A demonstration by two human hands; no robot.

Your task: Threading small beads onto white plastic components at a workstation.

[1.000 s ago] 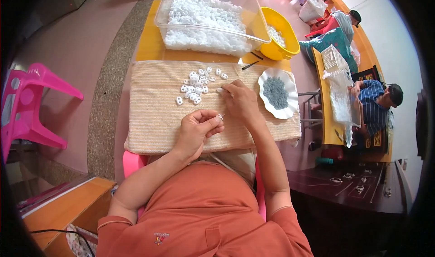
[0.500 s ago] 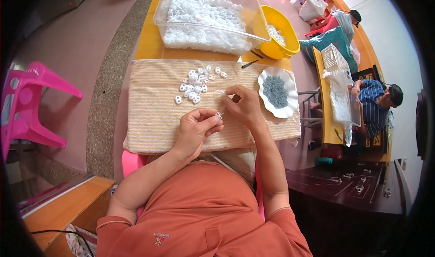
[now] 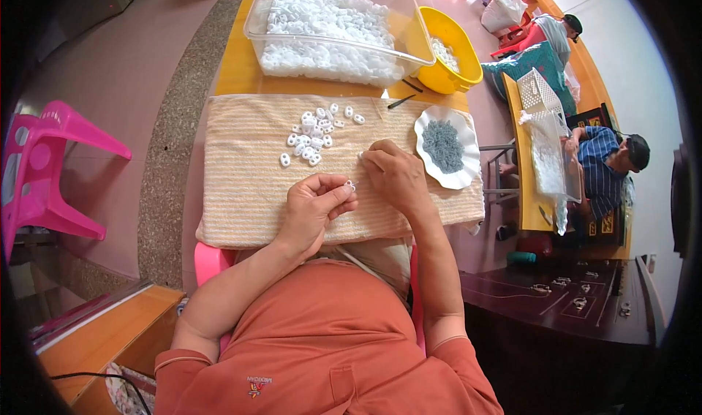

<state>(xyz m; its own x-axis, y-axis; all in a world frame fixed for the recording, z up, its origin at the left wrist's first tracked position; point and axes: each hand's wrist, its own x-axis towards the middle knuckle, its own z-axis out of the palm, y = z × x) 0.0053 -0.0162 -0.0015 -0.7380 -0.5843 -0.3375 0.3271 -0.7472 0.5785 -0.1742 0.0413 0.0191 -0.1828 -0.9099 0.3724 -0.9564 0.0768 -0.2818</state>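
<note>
Between the thumb and fingertips of my left hand is a small white plastic piece with holes in it, its end poking out to the right. My right hand is just beyond and to the right, fingers pinched together above the towel. A tiny whitish tip shows at its fingertips, too small to name. Ahead of both hands lies a loose pile of white two-holed plastic pieces. Right of my right hand stands a white scalloped dish holding many small grey-blue bits.
A clear bin of white pieces stands at the far side, beside a yellow bowl. Two thin dark tools lie near the bowl. A pink stool is at left. A person works at another table on the right.
The view has shifted slightly. My right hand's fingers have curled in more, with the back of the hand turned up. My left hand keeps its pinch on the white piece.
</note>
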